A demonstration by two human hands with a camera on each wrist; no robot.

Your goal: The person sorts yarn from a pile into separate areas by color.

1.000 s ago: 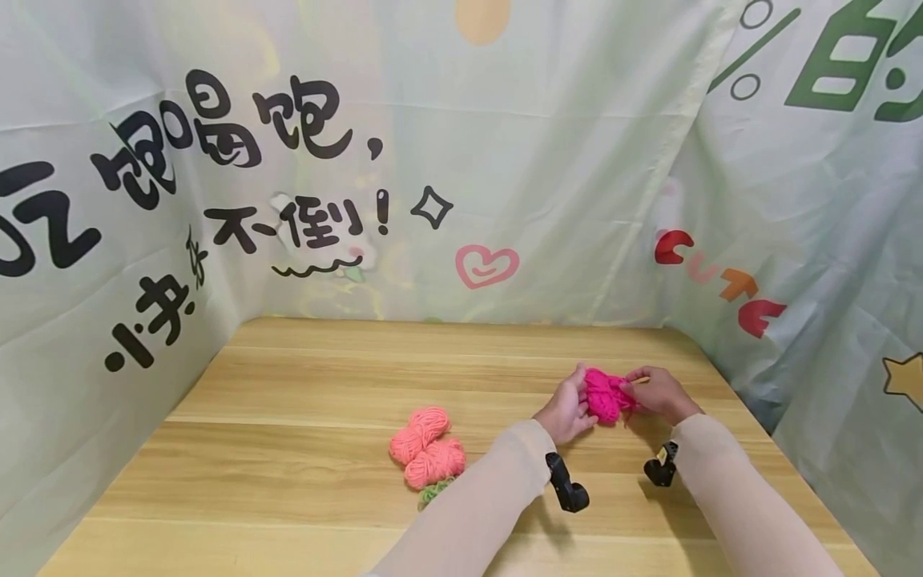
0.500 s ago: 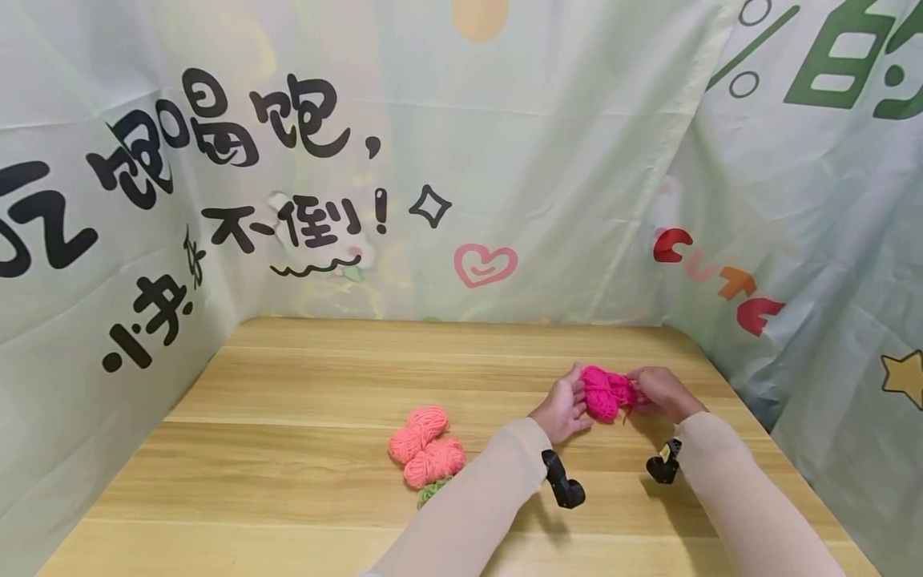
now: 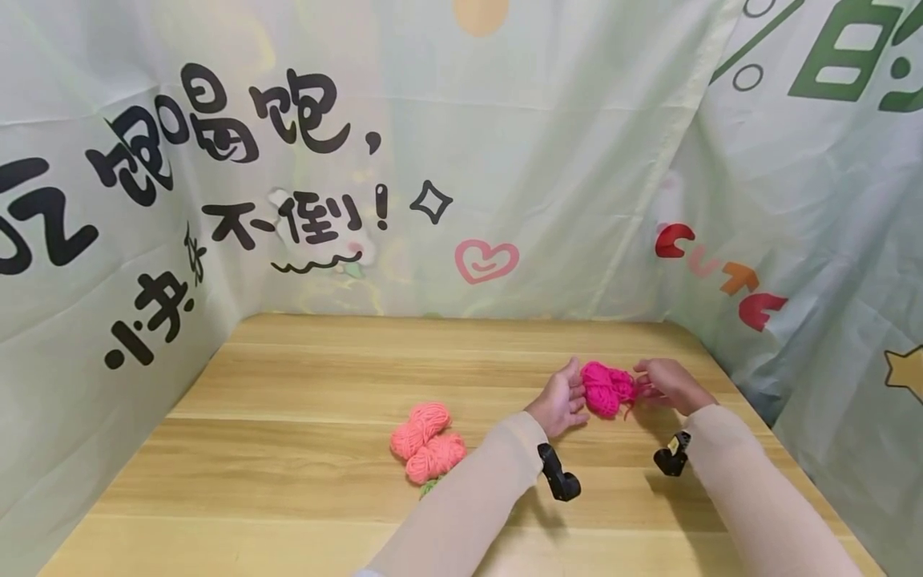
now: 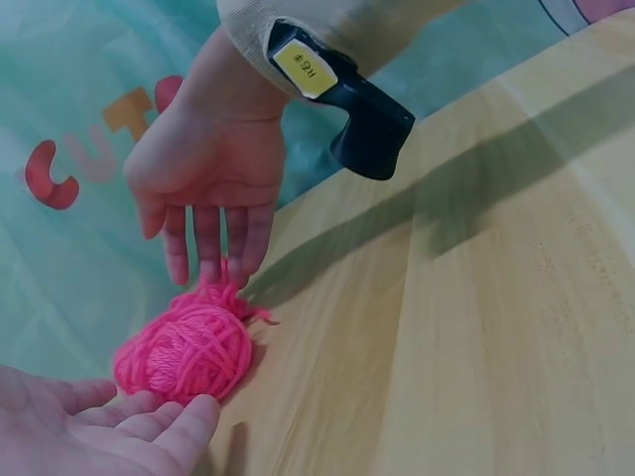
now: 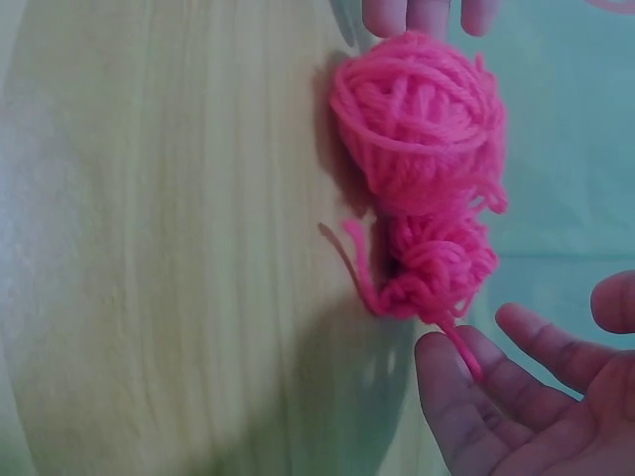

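A hot-pink skein of yarn (image 3: 606,390), pinched narrower near its right end, lies on the wooden table at the right. Beside its left end is my left hand (image 3: 557,401), palm toward the yarn and fingers extended, fingertips right at the strands. My right hand (image 3: 669,383) is at the other end, its fingers loosely extended. In the right wrist view a loose tail of yarn (image 5: 464,355) overlaps the fingertips of that hand. Another short strand (image 5: 360,268) sticks out toward the front. The left wrist view shows the right palm (image 4: 223,159) above the tied end.
Two coral yarn skeins (image 3: 421,430) lie left of my left forearm, one against the other. A bit of green yarn (image 3: 430,486) shows beside them, mostly hidden by the sleeve. Printed curtains (image 3: 562,176) stand along the table's back and sides.
The right hand's fingers have loosened from the pink skein's end and drawn back to the right. The left hand has shifted slightly left. The skein stays nearly in place.
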